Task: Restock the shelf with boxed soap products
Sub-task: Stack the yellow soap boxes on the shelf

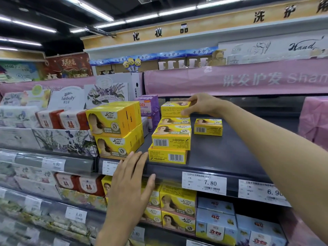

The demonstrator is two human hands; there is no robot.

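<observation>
At chest height in the store aisle, a dark grey shelf board [230,153] carries the task's goods. On its left end stands a block of large yellow cardboard soap cartons [113,128], two tiers high, with printed faces to the front. Just right of it, a stepped stack of flat yellow soap boxes [171,137] lies with barcodes facing out, and its lowest box sits at the shelf's front edge. A single yellow soap box [208,127] lies apart to the right, further back on the board.

The right hand [202,104] reaches in over the shelf and grips the topmost yellow soap box [174,108] at its right end, fingers over the top and thumb on the front face. This box is directly above the stepped stack; whether it rests on it cannot be told.

The left hand [131,178] is open with straight, spread fingers before the shelf's front rail, its fingertips near the lowest box and the carton block. Contact cannot be confirmed.

A white price label [204,182] reading 7.80 is fixed to the rail.
</observation>
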